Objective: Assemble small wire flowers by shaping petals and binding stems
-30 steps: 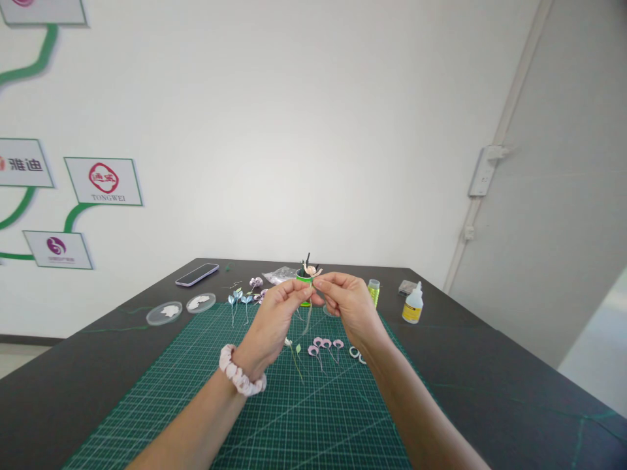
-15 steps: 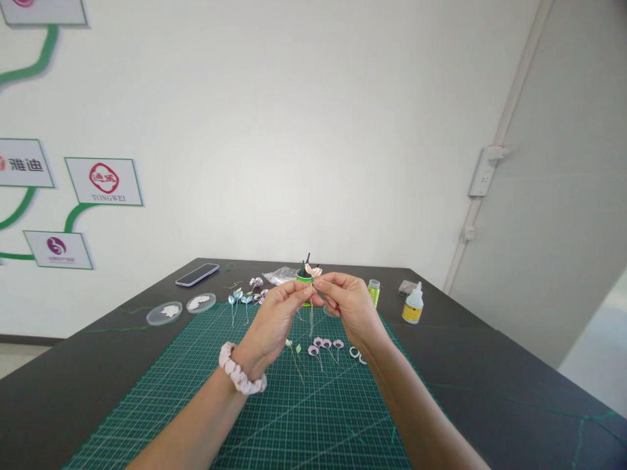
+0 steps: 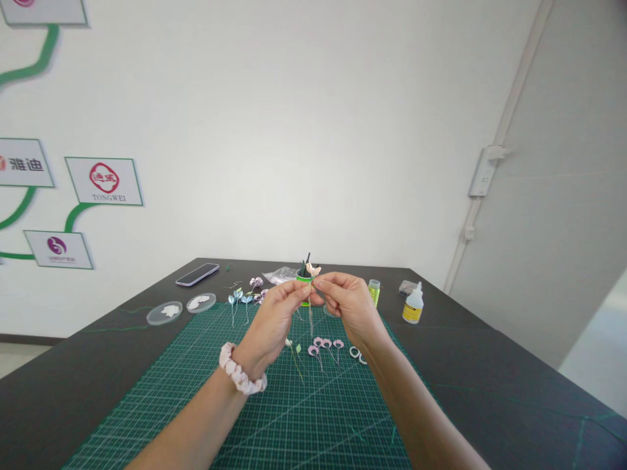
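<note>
A small pale pink artificial flower (image 3: 312, 269) stands upright above my fingertips, its thin stem strands hanging below them. My left hand (image 3: 274, 313) is closed in a pinch on the stem just under the bloom. From the other side, my right hand (image 3: 349, 301) pinches at the same spot, thumb and fingertips pressed together; the exact bit it grips is partly hidden. Below on the green cutting mat (image 3: 196, 391) lie several pink petals on wire stems (image 3: 326, 344) and a green leaf on a stem (image 3: 298, 350).
White rings (image 3: 354, 352) lie right of the petals. A glue bottle (image 3: 413, 305) and a yellow-green bead jar (image 3: 374, 291) stand at right. Blue leaf stems (image 3: 246, 301), two shallow dishes (image 3: 164, 313) and a phone (image 3: 197, 275) lie left. Behind my hands stands a green tool cup (image 3: 304, 277).
The flower head has turned slightly and tipped a little to the left between my fingers. Both hands stay in nearly the same place.
</note>
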{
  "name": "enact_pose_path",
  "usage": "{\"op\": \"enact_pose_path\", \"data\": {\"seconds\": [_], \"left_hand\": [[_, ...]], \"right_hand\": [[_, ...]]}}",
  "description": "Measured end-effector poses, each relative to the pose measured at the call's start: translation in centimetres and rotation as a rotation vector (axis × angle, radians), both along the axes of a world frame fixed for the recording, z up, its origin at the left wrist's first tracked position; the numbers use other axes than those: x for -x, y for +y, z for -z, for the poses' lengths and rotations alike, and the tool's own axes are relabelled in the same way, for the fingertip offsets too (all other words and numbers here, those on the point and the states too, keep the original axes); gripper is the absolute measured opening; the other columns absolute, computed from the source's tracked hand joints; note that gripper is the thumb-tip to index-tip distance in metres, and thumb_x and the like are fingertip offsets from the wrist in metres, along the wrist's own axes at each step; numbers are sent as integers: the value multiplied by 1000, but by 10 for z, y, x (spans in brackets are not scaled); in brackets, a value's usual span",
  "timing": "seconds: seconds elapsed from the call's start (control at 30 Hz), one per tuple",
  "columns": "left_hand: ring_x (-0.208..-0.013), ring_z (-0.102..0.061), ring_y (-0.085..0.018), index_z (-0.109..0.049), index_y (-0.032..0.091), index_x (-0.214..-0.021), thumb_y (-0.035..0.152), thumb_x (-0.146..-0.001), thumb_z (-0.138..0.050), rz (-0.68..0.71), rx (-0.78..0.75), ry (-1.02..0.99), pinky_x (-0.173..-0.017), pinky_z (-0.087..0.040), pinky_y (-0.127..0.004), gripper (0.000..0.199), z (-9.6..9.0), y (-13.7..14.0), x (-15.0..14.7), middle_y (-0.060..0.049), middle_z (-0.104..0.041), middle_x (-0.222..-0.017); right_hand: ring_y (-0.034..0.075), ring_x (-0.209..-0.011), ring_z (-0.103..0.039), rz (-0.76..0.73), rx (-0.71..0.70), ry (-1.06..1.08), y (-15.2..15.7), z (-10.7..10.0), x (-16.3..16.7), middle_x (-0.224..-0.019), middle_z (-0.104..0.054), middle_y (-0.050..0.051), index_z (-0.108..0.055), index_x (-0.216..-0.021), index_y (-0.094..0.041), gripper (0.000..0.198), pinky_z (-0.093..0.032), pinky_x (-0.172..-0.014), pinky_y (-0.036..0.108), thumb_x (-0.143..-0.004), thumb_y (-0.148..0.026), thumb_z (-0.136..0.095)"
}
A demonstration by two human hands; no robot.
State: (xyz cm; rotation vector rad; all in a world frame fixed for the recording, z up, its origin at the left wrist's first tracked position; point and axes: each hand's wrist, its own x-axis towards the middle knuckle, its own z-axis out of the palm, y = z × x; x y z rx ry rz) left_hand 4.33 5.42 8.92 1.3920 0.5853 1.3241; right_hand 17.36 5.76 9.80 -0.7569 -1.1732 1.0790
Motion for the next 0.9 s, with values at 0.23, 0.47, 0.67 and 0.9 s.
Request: {"op": "enact_pose_path", "data": {"seconds": [0.23, 0.47, 0.67, 0.9], "left_hand": [[-78, -57, -17, -68, 18, -70, 28, -83, -62, -101, -42, 51, -86, -39, -32, 18, 2, 1, 2, -2, -68, -72], [-79, -56, -17, -68, 18, -69, 28, -83, -61, -77, -40, 52, -86, -38, -32, 18, 0, 0, 1, -3, -68, -72], [-80, -57, -17, -69, 17, -69, 27, -83, -61, -28, -25, 20, -86, -39, -32, 19, 0, -1, 1, -3, -68, -73], [-77, -58, -17, -69, 17, -67, 28, -82, -61, 11, -2, 5, -83, -40, -32, 20, -1, -2, -1, -4, -69, -72]], "right_hand": [[6, -39, -28, 65, -18, -54, 0, -2, 0, -37, -42, -7, -71, -62, -15, 26, -19, -39, 22, -56, -40, -78], [6, -39, -28, 72, -11, -53, 0, -2, 1, -38, -42, -7, -70, -61, -15, 27, -19, -40, 22, -55, -40, -78], [6, -39, -28, 66, -12, -52, 0, -1, 1, -37, -42, -7, -70, -61, -15, 27, -19, -40, 22, -56, -40, -77], [6, -38, -28, 56, -7, -53, -1, -1, 1, -37, -41, -7, -70, -61, -15, 27, -18, -40, 22, -56, -40, -77]]}}
